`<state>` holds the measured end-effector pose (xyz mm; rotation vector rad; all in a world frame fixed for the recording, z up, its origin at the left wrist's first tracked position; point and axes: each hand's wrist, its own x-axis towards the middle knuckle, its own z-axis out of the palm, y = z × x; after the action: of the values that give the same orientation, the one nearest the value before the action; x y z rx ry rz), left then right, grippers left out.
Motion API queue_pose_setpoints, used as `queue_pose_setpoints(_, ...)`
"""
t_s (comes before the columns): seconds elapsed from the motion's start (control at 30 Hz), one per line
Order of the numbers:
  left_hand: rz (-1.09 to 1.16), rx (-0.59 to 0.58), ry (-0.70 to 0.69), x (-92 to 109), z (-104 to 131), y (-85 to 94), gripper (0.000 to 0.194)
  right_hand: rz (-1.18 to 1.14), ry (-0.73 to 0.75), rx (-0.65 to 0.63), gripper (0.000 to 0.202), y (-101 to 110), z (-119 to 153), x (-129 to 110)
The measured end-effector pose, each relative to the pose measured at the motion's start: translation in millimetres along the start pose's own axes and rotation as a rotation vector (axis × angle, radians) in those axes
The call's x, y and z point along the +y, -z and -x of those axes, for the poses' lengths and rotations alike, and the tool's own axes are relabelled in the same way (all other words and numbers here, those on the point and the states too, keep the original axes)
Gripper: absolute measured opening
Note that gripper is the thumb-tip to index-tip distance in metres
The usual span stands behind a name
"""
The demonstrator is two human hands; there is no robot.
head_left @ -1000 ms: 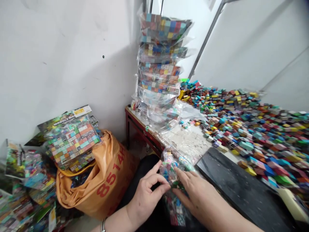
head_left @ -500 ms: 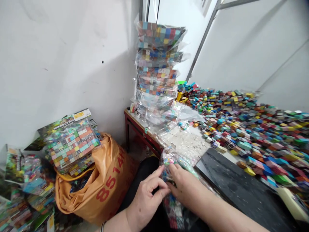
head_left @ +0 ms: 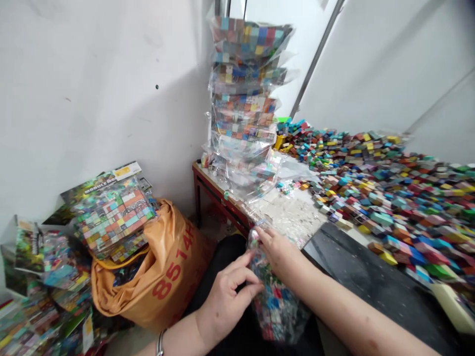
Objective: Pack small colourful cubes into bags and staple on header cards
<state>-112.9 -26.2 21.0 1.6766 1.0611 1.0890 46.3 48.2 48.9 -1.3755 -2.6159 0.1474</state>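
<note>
A clear plastic bag filled with small colourful blocks (head_left: 276, 309) lies across my dark-trousered lap at the table's near edge. My left hand (head_left: 230, 295) is at the bag's left side, its fingers bent and the thumb reaching over the plastic. Toward the far end of the same bag, my right hand (head_left: 279, 253) has its fingertips closed on the film. The bag's far end is partly hidden beneath the right hand.
Loose coloured blocks (head_left: 371, 183) are heaped on the table, behind a dark board (head_left: 356, 277). Bagged block sets stand in a tall stack (head_left: 245, 99) at the table's corner. An orange sack (head_left: 166, 267) on the left holds more printed packs (head_left: 115, 212).
My right hand has moved away from me, up along the bag to its far end. My left hand stays at the bag's left side. The view has shifted slightly.
</note>
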Motion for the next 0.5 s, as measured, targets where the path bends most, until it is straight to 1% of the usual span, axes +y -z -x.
queue_pose_setpoints(0.07,0.016,0.009,0.010,0,-1,2.3,0.008,-0.031,0.004,-0.009,0.031,9,6,-3)
queue_pose_setpoints(0.13,0.031,0.011,0.010,1,-1,4.4,0.008,-0.064,0.021,-0.018,0.032,24,19,-9)
queue_pose_setpoints(0.2,0.042,0.010,0.001,1,-2,5.7,0.008,-0.074,0.031,-0.049,0.028,38,36,-18)
queue_pose_setpoints(0.27,0.046,0.006,-0.011,1,-1,6.1,0.008,-0.062,0.028,-0.093,0.020,47,51,-27)
queue_pose_setpoints(0.37,0.040,-0.001,-0.026,1,-1,5.4,0.009,-0.032,0.028,-0.160,0.015,51,66,-37)
queue_pose_setpoints(0.43,0.034,-0.005,-0.037,1,-1,4.7,0.009,0.012,0.040,-0.248,0.013,48,68,-41)
queue_pose_setpoints(0.5,0.032,-0.017,-0.056,1,-1,4.0,0.010,0.063,0.031,-0.345,0.012,41,66,-44)
